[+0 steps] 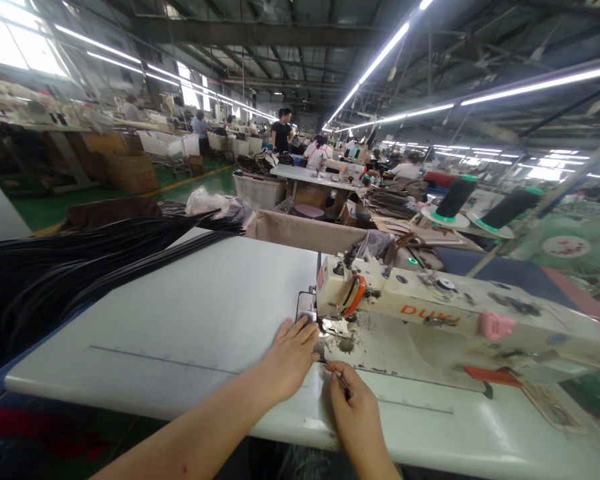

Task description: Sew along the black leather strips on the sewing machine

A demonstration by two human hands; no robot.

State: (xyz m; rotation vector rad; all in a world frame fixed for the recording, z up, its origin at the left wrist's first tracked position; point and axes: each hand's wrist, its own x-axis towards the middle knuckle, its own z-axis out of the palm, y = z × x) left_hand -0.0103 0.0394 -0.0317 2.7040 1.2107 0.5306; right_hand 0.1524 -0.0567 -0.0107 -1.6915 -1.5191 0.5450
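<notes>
Two bare forearms reach up from the bottom centre of the frame onto a white surface (pixel 190 320). Left hand (pixel 287 357) lies flat, fingers (pixel 303 331) spread slightly and pressed down just beside the needle area of a cream sewing machine (pixel 430 310), which runs from centre to the right edge. Right hand (pixel 355 403), lower centre, has its fingers curled together, thumb and forefinger pinching a thin dark tool (pixel 344 385); what kind of tool is too small to tell. It sits just below the machine's metal foot (pixel 336 327), close to some dark lint and debris on the machine bed.

Risk, as I judge it: the left fingertips rest very near the needle, so a sudden start of the machine could catch them. The pinched tool could also slip into the mechanism.

A heap of long black straps (pixel 70 267) fills the left of the frame, well apart from both hands. Two black thread cones (pixel 455 197) stand at upper right.
</notes>
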